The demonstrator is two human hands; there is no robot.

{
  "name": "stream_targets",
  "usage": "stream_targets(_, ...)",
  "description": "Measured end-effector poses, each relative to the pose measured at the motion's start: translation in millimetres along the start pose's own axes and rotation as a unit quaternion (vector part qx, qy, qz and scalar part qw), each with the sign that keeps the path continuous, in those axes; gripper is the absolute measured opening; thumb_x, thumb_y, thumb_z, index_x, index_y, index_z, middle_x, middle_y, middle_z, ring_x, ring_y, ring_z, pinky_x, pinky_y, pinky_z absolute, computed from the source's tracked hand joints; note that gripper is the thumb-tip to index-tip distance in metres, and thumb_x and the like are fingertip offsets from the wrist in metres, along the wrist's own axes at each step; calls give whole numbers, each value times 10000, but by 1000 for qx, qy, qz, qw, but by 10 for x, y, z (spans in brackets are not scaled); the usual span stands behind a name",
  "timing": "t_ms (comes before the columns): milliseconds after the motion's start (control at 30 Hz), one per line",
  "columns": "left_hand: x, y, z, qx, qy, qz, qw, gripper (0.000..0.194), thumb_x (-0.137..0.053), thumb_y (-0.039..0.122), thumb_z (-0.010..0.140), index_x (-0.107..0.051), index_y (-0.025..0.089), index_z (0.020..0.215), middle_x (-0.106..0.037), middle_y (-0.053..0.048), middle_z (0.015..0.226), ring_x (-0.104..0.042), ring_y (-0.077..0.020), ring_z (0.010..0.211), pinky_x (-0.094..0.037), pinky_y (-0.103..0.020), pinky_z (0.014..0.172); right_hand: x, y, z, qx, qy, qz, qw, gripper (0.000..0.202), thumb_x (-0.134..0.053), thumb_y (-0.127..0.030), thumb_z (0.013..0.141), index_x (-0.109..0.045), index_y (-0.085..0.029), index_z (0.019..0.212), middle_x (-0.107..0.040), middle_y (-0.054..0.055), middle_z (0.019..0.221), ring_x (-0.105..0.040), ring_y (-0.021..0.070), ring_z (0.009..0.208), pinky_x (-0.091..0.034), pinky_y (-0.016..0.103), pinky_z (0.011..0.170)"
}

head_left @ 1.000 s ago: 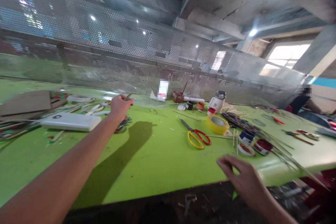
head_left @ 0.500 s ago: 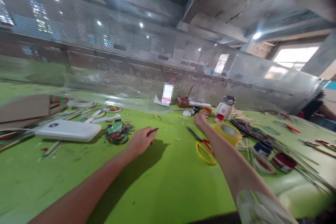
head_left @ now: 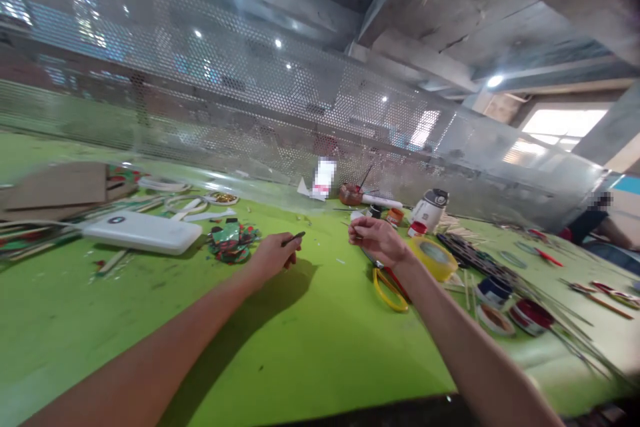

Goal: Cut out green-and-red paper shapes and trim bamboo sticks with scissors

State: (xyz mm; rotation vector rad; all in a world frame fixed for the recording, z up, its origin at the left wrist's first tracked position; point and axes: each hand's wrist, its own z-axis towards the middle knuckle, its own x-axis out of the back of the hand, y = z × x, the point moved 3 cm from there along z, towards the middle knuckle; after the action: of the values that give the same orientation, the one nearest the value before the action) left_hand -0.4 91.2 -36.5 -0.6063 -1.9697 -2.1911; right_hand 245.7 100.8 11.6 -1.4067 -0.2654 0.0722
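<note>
My left hand [head_left: 271, 256] is closed above the green tabletop [head_left: 320, 340], pinching a small dark pointed piece [head_left: 295, 237]. My right hand [head_left: 379, 241] has its fingers curled together to the right of it; what they hold, if anything, I cannot make out. Under that hand lie scissors with yellow and red handles [head_left: 389, 292], their blades mostly covered. Just behind the hand are a small black paint jar [head_left: 373, 211] and an orange one [head_left: 395, 216]. A roll of yellow tape [head_left: 433, 259] lies beside my right wrist.
On the left are a white power bank [head_left: 143, 232], a pile of green and red scraps [head_left: 233, 241] and brown cardboard [head_left: 57, 190]. A white bottle [head_left: 430, 209], a blue jar [head_left: 495, 290] and a red jar [head_left: 531, 315] stand right. A perforated screen [head_left: 250, 107] runs behind. Another person's arm [head_left: 607, 230] shows far right.
My right hand has drawn back from beside the black jar and now hovers over the scissors, fingers curled. My left hand keeps its dark piece nearly in place. The view has shifted slightly.
</note>
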Motion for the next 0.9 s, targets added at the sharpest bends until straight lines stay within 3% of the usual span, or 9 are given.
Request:
stream_targets(133, -17, -17, 0, 13, 1, -19, 1000, 276, -457, 425, 762, -523, 170, 677, -566, 3, 520, -487, -103, 412, -346, -204, 413, -262, -140, -193, 24, -58, 131, 989, 254, -770, -321, 644, -681, -181, 838, -685, 36, 800, -620, 133, 698, -508, 323, 737)
stream_targets(200, -14, -36, 5, 7, 5, -11, 1000, 279, -463, 430, 759, -523, 172, 673, -572, -1, 526, -492, -106, 416, -356, -209, 422, -330, -126, -154, 27, -60, 128, 990, 261, -768, -321, 643, -688, -178, 845, -695, 42, 812, -627, 133, 694, -510, 322, 732)
stream_targets(333, -31, -76, 9, -18, -31, 58, 998, 301, -445, 437, 782, -545, 173, 679, -595, -23, 546, -514, -130, 434, -363, -231, 440, -488, 39, 149, 17, -27, -3, 999, 294, -733, -396, 656, -673, -163, 825, -698, 53, 785, -627, 132, 648, -522, 327, 682)
stream_targets(500, -55, -12, -56, -62, -47, 186, 979, 362, -404, 421, 833, -622, 167, 695, -625, -70, 579, -538, -155, 474, -350, -258, 487, -983, 288, 758, -6, -19, -152, 988, 142, -661, -247, 778, -636, -109, 754, -647, 35, 670, -590, 105, 576, -502, 266, 586)
stream_targets(633, -89, 77, -117, -103, -52, 271, 956, 415, -385, 444, 857, -668, 168, 730, -631, -111, 612, -587, -208, 563, -361, -297, 538, -1486, 330, 1156, 17, -37, -281, 959, 175, -575, -276, 874, -615, -119, 941, -640, 40, 924, -620, 144, 790, -524, 325, 706)
stream_targets(767, -133, 89, -149, -121, -51, 328, 935, 443, -354, 403, 880, -695, 147, 760, -653, -179, 703, -625, -279, 661, -378, -366, 576, -1850, 272, 1297, 67, -85, -362, 926, 148, -612, -210, 835, -648, -127, 953, -665, 58, 987, -620, 177, 911, -491, 364, 830)
stream_targets(900, -172, 62, -159, -110, -63, 351, 928, 385, -411, 373, 862, -702, 130, 794, -662, -199, 732, -637, -297, 704, -403, -389, 605, -1919, 204, 1271, 94, -112, -403, 903, 247, -610, -99, 754, -696, -119, 985, -724, 84, 904, -657, 178, 825, -487, 273, 785)
